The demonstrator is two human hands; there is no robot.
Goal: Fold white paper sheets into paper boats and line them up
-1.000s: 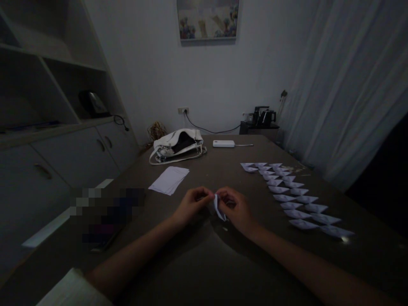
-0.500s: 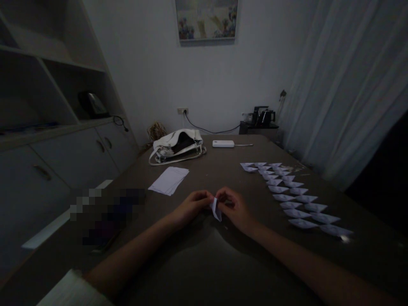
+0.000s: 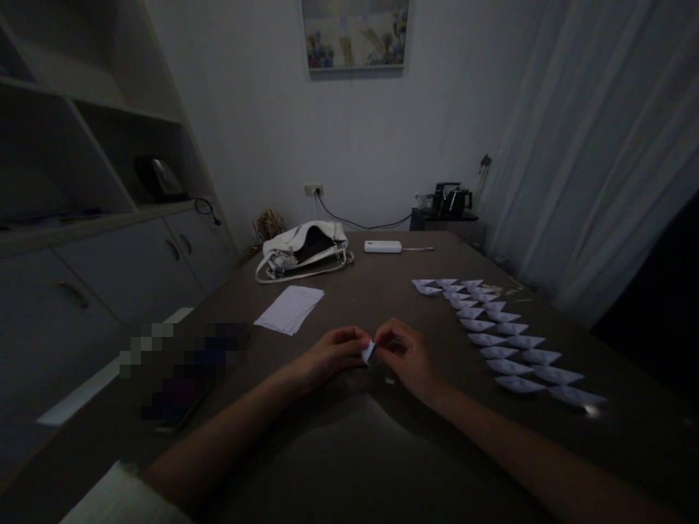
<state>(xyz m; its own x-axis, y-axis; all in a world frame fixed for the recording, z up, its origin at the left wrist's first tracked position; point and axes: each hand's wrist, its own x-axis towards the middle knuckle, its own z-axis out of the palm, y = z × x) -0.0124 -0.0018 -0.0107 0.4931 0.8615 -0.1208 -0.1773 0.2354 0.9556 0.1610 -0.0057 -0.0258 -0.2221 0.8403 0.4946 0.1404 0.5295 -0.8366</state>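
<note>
Between my two hands, above the middle of the dark table (image 3: 338, 451), is a small folded piece of white paper (image 3: 368, 353). My left hand (image 3: 338, 351) pinches it from the left, fingers closed. From the other side the fingertips of my right hand (image 3: 405, 356) grip its right edge. Fingers cover part of the paper, so its full shape is hidden. Off to the right stand several folded paper boats (image 3: 486, 340) in two slanting rows. A small stack of white paper sheets (image 3: 290, 308) lies beyond my left hand.
A white handbag (image 3: 306, 247) sits at the far left of the table, with a white power bank (image 3: 382, 247) and its short cable beside it. Near the left edge lies a phone-like dark object (image 3: 191, 386), blurred out. Scraps (image 3: 505, 289) lie behind the boats.
The folded paper has turned between my fingers and now looks shorter and squarer; before, it hung as a long narrow point. Both hands stay in nearly the same place.
</note>
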